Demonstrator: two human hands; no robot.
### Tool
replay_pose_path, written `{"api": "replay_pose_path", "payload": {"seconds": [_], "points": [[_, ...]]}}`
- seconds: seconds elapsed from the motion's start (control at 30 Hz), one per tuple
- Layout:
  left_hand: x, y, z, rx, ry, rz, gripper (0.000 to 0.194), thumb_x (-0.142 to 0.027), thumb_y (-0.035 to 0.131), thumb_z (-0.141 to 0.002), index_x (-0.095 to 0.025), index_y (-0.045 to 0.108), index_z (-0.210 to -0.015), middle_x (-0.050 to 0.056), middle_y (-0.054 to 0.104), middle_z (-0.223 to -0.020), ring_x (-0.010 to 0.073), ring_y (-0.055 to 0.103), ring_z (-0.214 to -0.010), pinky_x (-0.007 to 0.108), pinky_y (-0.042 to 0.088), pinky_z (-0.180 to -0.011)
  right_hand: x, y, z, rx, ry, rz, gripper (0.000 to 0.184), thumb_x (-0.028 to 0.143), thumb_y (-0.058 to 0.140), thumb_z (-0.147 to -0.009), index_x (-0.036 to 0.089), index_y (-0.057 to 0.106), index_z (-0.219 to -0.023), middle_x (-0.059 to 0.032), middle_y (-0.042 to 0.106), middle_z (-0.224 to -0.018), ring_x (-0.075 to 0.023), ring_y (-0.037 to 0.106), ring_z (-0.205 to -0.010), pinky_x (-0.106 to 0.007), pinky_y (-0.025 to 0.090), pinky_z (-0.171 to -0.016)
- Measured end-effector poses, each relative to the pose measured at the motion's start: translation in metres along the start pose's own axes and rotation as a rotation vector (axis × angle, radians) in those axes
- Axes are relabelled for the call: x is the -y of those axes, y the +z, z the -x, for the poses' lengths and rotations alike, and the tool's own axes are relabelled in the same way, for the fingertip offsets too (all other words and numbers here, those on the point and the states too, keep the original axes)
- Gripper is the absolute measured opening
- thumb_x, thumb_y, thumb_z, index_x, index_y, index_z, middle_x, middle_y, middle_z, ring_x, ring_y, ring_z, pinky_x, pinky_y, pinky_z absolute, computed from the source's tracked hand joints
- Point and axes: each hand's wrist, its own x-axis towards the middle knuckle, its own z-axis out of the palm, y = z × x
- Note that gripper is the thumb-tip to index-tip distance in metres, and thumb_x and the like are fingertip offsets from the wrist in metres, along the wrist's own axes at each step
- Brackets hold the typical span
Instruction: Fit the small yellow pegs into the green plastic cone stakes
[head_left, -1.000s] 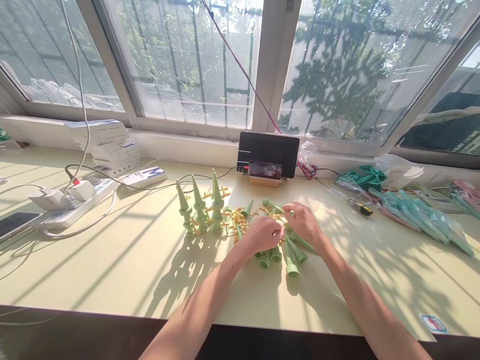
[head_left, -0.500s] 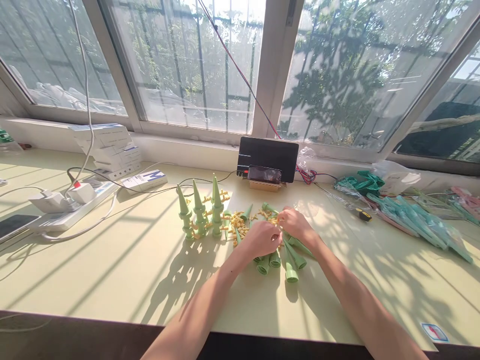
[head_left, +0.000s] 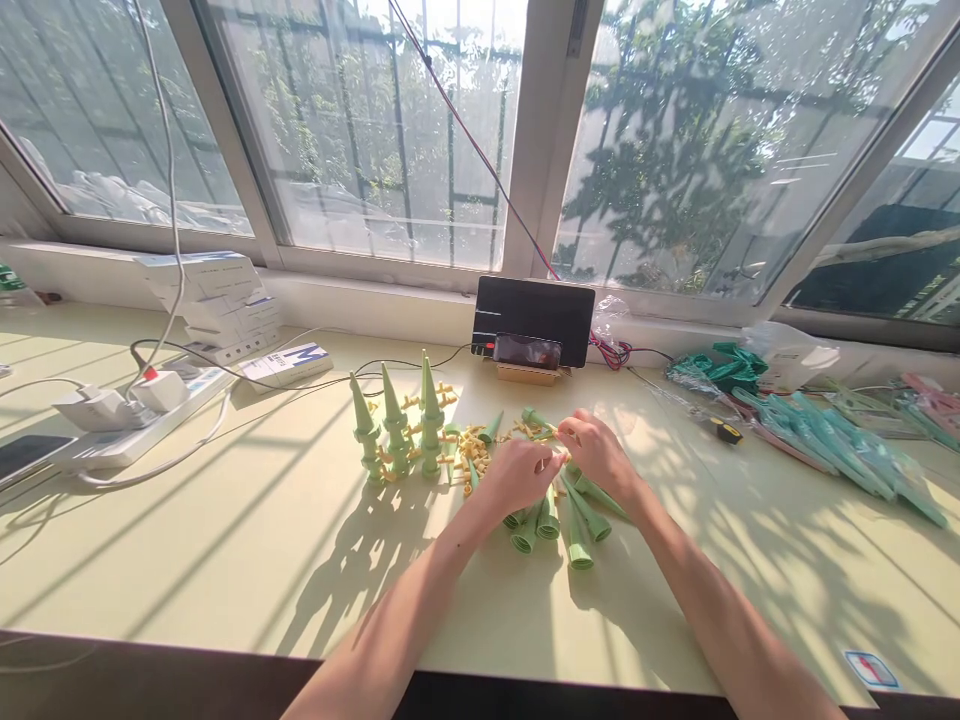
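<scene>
My left hand [head_left: 521,472] is closed in a pinch above a pile of small yellow plastic pieces [head_left: 474,440] and loose green cones [head_left: 580,548]. Close beside it, my right hand [head_left: 596,448] also has its fingers pinched together, by the yellow pieces at the back of the pile. The fingertips nearly meet; whatever they grip is too small or hidden to name. Left of the hands stand three green pointed towers [head_left: 395,425], with yellow pieces attached to their sides. Several cones lie under and in front of my hands with their open ends toward me.
A black tablet [head_left: 534,310] leans by the window, with a phone [head_left: 526,351] on a stand before it. Power strip [head_left: 161,410], cables and white boxes [head_left: 289,365] are at left. On the right lie teal plastic bags [head_left: 847,440] and a yellow-black tape measure [head_left: 726,430].
The fingers of my left hand have straightened somewhat from a tighter curl, and my right fingers have shifted slightly. The towers and cones stay where they were; the view has shifted a little.
</scene>
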Motion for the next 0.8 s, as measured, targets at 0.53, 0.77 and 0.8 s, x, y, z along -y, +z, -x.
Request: {"api": "replay_pose_path", "payload": {"seconds": [0.53,0.77,0.8], "points": [[-0.001,-0.01,-0.005,-0.24,-0.126,0.231,0.032,-0.034,0.049,-0.097,-0.019,0.06,-0.071,-0.002,0.054,-0.062,0.0113,0.038,-0.052,0.026,0.033,-0.057,0.027,0.01,0.029,-0.297,-0.092,-0.437,0.019,0.032,0.056,-0.098,0.021,0.069,-0.091,-0.0036,0.062,-0.088,-0.0109,0.057,-0.061,-0.023,0.047,-0.055],[-0.005,-0.015,-0.005,-0.191,-0.241,0.464,0.032,-0.043,0.053,-0.093,-0.019,0.061,-0.072,-0.003,0.048,-0.059,0.0094,0.03,-0.047,0.027,0.023,-0.048,0.033,0.01,0.031,-0.24,0.0,-0.57,0.026,0.041,0.053,-0.099,0.02,0.069,-0.102,-0.0064,0.069,-0.093,-0.013,0.062,-0.064,-0.024,0.05,-0.053],[-0.005,-0.015,-0.005,-0.188,-0.247,0.474,0.032,-0.043,0.053,-0.092,-0.019,0.062,-0.073,-0.003,0.047,-0.059,0.0094,0.03,-0.047,0.027,0.023,-0.048,0.033,0.01,0.031,-0.226,0.012,-0.591,0.027,0.041,0.053,-0.098,0.02,0.068,-0.103,-0.0068,0.071,-0.092,-0.0133,0.062,-0.063,-0.024,0.051,-0.053]]}}
